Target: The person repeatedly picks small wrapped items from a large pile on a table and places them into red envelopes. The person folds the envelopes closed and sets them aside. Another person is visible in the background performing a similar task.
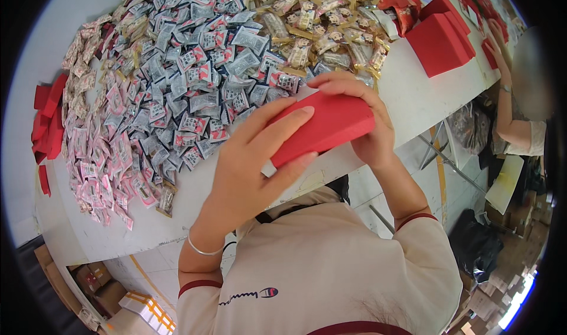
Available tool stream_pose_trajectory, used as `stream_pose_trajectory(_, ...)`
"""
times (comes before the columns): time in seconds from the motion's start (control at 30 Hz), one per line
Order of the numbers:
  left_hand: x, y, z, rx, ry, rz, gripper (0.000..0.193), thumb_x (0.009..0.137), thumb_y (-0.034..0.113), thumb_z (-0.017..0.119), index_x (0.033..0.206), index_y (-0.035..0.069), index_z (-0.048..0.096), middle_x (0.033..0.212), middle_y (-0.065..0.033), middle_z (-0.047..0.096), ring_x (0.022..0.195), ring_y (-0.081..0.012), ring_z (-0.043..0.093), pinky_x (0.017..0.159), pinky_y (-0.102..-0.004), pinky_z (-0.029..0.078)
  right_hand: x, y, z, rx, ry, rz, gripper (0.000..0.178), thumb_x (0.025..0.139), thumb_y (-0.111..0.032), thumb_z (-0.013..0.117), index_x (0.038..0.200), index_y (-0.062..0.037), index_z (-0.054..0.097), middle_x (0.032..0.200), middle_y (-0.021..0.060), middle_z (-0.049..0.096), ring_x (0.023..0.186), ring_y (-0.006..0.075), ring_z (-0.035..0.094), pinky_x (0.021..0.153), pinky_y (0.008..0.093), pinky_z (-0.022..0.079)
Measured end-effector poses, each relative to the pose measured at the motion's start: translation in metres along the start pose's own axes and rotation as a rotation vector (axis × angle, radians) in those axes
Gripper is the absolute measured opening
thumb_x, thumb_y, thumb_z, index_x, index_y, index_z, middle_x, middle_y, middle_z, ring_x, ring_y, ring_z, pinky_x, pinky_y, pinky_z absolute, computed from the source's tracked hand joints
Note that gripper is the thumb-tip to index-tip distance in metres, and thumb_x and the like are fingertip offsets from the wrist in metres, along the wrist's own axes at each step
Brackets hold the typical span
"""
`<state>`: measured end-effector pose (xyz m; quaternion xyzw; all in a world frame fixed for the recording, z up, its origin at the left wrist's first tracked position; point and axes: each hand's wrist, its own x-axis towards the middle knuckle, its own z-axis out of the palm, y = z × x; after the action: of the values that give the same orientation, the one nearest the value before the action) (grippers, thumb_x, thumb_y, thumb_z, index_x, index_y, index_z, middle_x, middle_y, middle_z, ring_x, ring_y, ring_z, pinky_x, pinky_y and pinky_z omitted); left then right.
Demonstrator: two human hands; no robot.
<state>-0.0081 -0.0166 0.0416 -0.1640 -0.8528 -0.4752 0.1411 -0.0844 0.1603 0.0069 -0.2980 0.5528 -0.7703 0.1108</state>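
Between my two hands, just above the table's near edge, a red box is held at a tilt. A pale bit shows at its left end. My left hand grips the left side, fingers over the top and thumb along the near edge. Around the right end curls my right hand, with its fingers on the far side. Just beyond the box lies a heap of small silver-and-red wrapped packets. Gold-wrapped packets are piled at the far middle. What is inside the box cannot be seen.
Pink packets spread over the left of the white table. Red boxes stand at the far right, and folded red pieces at the far left. A co-worker's hand is by red items on the right. Cartons sit below the table.
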Motion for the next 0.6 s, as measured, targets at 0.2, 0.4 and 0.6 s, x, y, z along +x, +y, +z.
stream_pose_trajectory(0.2, 0.0, -0.003, -0.005, -0.003, -0.056, 0.017, 0.035, 0.076, 0.006, 0.057, 0.111, 0.001, 0.056, 0.114, -0.0192, 0.052, 0.098, -0.0296, 0.054, 0.083, -0.0332, 0.042, -0.001, -0.009, -0.017, -0.319, -0.221, -0.173, 0.036, 0.084, -0.022, 0.047, 0.112, -0.0011, 0.056, 0.124, 0.0161, 0.042, 0.112, 0.0262, 0.041, 0.094, 0.037, 0.032)
stream_pose_trajectory(0.4, -0.008, -0.008, -0.001, -0.033, -0.068, 0.088, 0.034, 0.077, 0.012, 0.059, 0.111, 0.011, 0.06, 0.119, -0.0176, 0.046, 0.111, -0.0335, 0.044, 0.092, -0.0411, 0.036, 0.005, -0.032, -0.028, -0.464, -0.368, -0.169, 0.026, 0.076, -0.011, 0.06, 0.101, -0.0062, 0.065, 0.113, 0.0169, 0.049, 0.103, 0.0301, 0.049, 0.087, 0.0376, 0.039)
stream_pose_trajectory(0.6, -0.014, -0.025, 0.003, -0.034, -0.05, 0.239, 0.032, 0.076, 0.019, 0.061, 0.108, 0.014, 0.062, 0.121, -0.015, 0.044, 0.113, -0.0379, 0.04, 0.094, -0.0447, 0.034, -0.002, -0.035, -0.027, -0.595, -0.413, -0.209, 0.027, 0.074, -0.011, 0.062, 0.101, -0.0087, 0.065, 0.113, 0.0201, 0.048, 0.102, 0.0336, 0.05, 0.087, 0.0403, 0.04)
